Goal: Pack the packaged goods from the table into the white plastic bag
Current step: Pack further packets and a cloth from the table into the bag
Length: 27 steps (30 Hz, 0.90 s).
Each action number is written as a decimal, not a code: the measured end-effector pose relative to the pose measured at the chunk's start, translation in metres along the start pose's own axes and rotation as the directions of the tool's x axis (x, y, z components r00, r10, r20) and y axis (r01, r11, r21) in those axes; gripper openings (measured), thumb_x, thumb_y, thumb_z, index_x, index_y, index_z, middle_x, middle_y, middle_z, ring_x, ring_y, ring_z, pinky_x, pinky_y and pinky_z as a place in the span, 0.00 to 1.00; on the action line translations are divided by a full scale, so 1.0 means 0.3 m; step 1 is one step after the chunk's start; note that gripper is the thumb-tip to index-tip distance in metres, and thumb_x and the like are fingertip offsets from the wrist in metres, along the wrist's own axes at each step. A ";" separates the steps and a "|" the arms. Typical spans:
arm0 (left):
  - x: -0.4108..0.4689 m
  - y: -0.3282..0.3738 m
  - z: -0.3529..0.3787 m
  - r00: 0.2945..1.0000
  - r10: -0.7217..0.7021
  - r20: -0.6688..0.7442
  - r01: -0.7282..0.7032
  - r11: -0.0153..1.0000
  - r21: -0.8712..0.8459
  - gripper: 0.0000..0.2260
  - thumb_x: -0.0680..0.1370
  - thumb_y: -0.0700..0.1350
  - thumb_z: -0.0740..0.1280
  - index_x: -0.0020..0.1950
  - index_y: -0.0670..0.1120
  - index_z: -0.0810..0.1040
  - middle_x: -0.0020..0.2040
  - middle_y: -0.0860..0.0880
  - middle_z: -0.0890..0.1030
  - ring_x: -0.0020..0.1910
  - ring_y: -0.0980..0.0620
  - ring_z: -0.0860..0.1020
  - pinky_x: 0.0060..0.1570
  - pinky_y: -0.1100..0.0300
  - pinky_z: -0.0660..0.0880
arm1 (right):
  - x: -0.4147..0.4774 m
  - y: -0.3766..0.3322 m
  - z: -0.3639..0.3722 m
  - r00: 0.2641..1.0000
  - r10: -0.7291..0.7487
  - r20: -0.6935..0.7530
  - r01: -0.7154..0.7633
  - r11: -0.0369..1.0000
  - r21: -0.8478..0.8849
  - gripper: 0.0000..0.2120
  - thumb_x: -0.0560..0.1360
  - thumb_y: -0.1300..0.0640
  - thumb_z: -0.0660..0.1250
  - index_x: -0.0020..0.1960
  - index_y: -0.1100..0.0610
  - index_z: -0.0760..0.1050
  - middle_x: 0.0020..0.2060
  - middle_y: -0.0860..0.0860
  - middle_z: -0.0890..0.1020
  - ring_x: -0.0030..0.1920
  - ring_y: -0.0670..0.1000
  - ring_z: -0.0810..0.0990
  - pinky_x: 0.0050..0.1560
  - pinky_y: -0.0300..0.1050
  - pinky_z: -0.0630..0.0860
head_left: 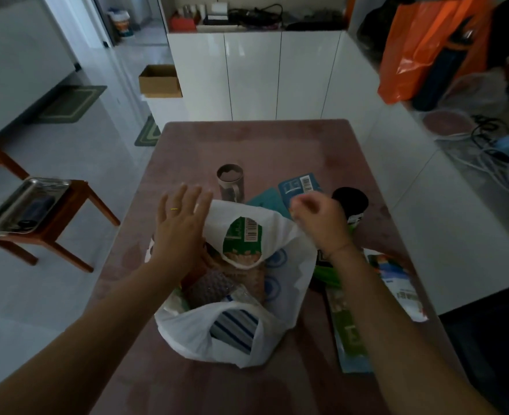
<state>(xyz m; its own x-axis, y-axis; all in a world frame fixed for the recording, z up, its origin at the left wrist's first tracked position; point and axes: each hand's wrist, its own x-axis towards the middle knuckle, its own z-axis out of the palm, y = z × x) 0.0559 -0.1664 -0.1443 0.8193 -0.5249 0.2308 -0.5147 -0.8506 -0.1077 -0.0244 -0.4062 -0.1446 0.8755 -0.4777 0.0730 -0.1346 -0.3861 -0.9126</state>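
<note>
Now white plastic bag (289, 283) stands mid tabletop (277, 145), mouth open, stuffed w/ pkgs; green pkg (242, 235) shows thru handle hole. Left hand (181, 226) flat, fingers spread, at bag's left rim. Right hand (319, 223) pinches bag's far handle.

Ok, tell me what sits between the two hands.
In the head view, the far rim of the white plastic bag lies between the left hand and right hand, with a green packet showing through it.

No legible text; only barcodes on the green packet (244, 235) and the blue packet (299, 184).
</note>
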 end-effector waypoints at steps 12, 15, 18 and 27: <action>0.195 0.057 -0.027 0.980 -0.085 0.178 0.176 0.785 -0.594 0.09 0.78 0.42 0.62 0.51 0.41 0.81 0.44 0.42 0.82 0.38 0.51 0.76 0.39 0.62 0.71 | 0.281 0.376 0.046 0.818 0.527 -0.231 -0.571 0.693 -0.441 0.22 0.70 0.49 0.72 0.55 0.63 0.75 0.55 0.61 0.81 0.54 0.62 0.79 0.53 0.53 0.77; 0.213 0.049 -0.059 0.984 -0.092 0.152 0.169 0.753 -0.636 0.09 0.77 0.43 0.64 0.46 0.38 0.81 0.41 0.40 0.81 0.33 0.54 0.73 0.31 0.68 0.65 | 0.299 0.371 0.061 0.849 0.502 -0.166 -0.523 0.749 -0.406 0.13 0.72 0.55 0.71 0.51 0.64 0.77 0.51 0.61 0.82 0.51 0.61 0.81 0.41 0.48 0.74; 0.197 0.048 -0.078 0.983 0.004 0.184 0.130 0.695 -0.707 0.05 0.75 0.43 0.68 0.48 0.44 0.80 0.40 0.51 0.80 0.33 0.65 0.76 0.27 0.75 0.69 | 0.312 0.358 0.055 0.863 0.478 -0.163 -0.496 0.746 -0.444 0.07 0.77 0.60 0.64 0.48 0.61 0.78 0.45 0.62 0.80 0.45 0.60 0.79 0.43 0.49 0.74; 0.156 0.061 -0.084 0.984 -0.019 0.176 0.157 0.545 -0.823 0.05 0.76 0.45 0.67 0.49 0.46 0.80 0.38 0.56 0.80 0.34 0.66 0.78 0.29 0.77 0.69 | 0.292 0.320 0.042 0.876 0.434 -0.208 -0.476 0.847 -0.235 0.24 0.71 0.51 0.70 0.62 0.65 0.73 0.63 0.62 0.72 0.55 0.63 0.77 0.55 0.50 0.75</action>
<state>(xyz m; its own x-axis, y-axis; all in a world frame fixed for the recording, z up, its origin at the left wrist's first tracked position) 0.0785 -0.2059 -0.1111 0.8605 -0.5060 0.0592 -0.3597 -0.5212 0.7740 0.0453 -0.4752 -0.2309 0.6123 -0.7505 -0.2488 -0.6399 -0.2856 -0.7134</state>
